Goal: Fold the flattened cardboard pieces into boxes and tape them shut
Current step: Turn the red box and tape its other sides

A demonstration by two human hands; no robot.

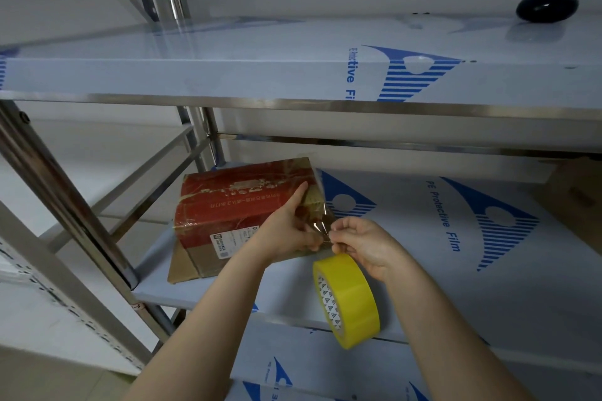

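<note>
Two hands on the tape

We are sealing the box [234,205] near the shelf's [407,247] front left corner. Left hand [286,233] and right hand [361,244] both pinch the tape strip [314,220], tape roll [350,299] hanging below. Next we tear it, press flat

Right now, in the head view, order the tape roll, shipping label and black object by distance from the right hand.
1. Nearest: tape roll, just below the right hand.
2. Next: shipping label, left, on the box.
3. Farthest: black object, on the upper shelf, far right.
</note>
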